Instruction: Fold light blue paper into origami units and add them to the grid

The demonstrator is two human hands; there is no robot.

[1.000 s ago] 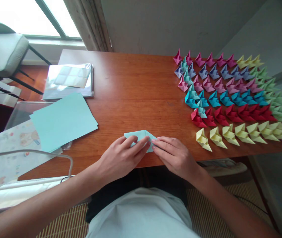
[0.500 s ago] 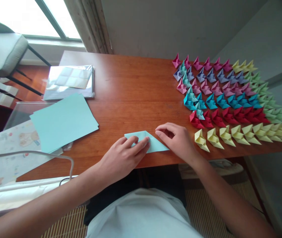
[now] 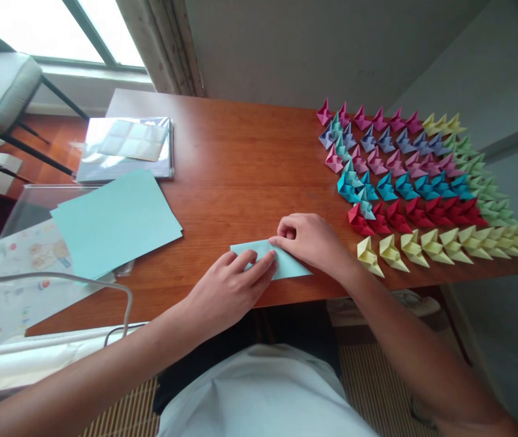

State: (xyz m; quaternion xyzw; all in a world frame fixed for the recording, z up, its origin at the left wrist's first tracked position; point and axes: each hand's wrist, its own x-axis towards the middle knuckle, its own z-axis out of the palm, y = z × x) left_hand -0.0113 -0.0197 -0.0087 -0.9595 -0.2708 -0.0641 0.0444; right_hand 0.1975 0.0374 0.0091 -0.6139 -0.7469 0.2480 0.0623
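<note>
A light turquoise sheet of folded paper [image 3: 293,267] lies near the table's front edge, one side of it slanting down to a point at the right. My left hand [image 3: 235,276] rests on the paper's left part, its fingers apart and spread over the surface; the thumb is hidden. At the paper's top edge, my right hand [image 3: 308,240] has its thumb and curled index finger together in a pinch on the fold. The other right fingers are tucked in. Part of the paper is covered by both hands.
On the wooden table [image 3: 240,164], rows of colourful folded paper pieces [image 3: 416,212] fill the right side. Left are loose turquoise sheets [image 3: 119,221], a printed sheet [image 3: 8,282], a plastic-wrapped pack [image 3: 124,167] and a grey cable [image 3: 126,303]. A chair [image 3: 1,91] stands beyond.
My right hand has moved left and slightly away from me, from beside the paper onto its top edge. The left hand stays on the paper. The view has shifted slightly.
</note>
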